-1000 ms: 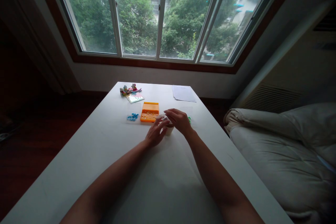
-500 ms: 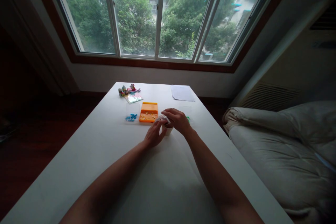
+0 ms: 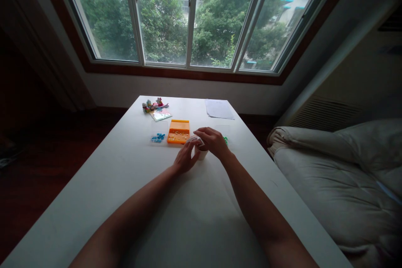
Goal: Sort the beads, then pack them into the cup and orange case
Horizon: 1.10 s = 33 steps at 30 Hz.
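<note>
Both hands meet over a small pale cup (image 3: 201,154) in the middle of the white table. A small whitish packet with dark print (image 3: 195,138) is above the cup's rim, between my fingers. My left hand (image 3: 184,158) is closed on the packet's near left side, with its thumb down by the cup. My right hand (image 3: 214,140) comes over from the right, its fingers closed on the packet's upper edge. My fingers hide part of the packet and of the cup's mouth. Just beyond is an orange tray (image 3: 178,126) with small pale pieces in it.
Blue pieces (image 3: 158,137) lie in a clear box left of the orange tray. Green pieces (image 3: 225,139) show partly behind my right hand. Farther back are small toy figures (image 3: 153,104), a card (image 3: 161,114) and paper sheets (image 3: 219,109). A padded seat (image 3: 329,176) stands right of the table.
The packet's printed face has tilted slightly more into view between my fingers. Both hands stay in nearly the same place; the whole view has shifted a little.
</note>
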Tool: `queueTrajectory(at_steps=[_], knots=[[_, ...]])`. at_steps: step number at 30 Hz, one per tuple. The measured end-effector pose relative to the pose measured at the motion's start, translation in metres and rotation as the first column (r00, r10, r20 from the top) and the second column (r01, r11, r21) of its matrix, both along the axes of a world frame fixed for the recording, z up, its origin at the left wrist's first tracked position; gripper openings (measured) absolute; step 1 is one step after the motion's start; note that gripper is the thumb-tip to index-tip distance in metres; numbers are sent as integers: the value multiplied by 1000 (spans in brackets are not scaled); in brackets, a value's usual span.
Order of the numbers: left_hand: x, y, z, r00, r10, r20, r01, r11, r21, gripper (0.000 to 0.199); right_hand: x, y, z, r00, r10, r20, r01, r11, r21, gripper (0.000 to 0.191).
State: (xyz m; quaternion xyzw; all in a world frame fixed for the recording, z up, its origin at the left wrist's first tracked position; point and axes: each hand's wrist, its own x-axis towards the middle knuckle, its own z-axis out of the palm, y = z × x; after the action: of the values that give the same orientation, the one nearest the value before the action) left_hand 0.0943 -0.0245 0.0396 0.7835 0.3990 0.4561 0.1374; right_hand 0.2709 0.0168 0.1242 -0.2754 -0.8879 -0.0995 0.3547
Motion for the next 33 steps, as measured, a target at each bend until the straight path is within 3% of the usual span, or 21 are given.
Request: queueTrajectory(at_steps=[20, 26, 33], knots=[[1, 3, -7, 1000, 14, 25, -14, 1000, -8, 32, -2, 0, -1, 1000, -2, -3, 2, 1000, -18, 28], [1, 2, -4, 1000, 5, -15, -5, 1000, 6, 40, -2, -1, -1, 1000, -15, 2, 15, 1000, -25, 28], [1, 1, -5, 1000, 18, 1, -18, 1000, 2, 31, 1, 3, -5, 999, -12, -53, 9, 998, -54, 33]])
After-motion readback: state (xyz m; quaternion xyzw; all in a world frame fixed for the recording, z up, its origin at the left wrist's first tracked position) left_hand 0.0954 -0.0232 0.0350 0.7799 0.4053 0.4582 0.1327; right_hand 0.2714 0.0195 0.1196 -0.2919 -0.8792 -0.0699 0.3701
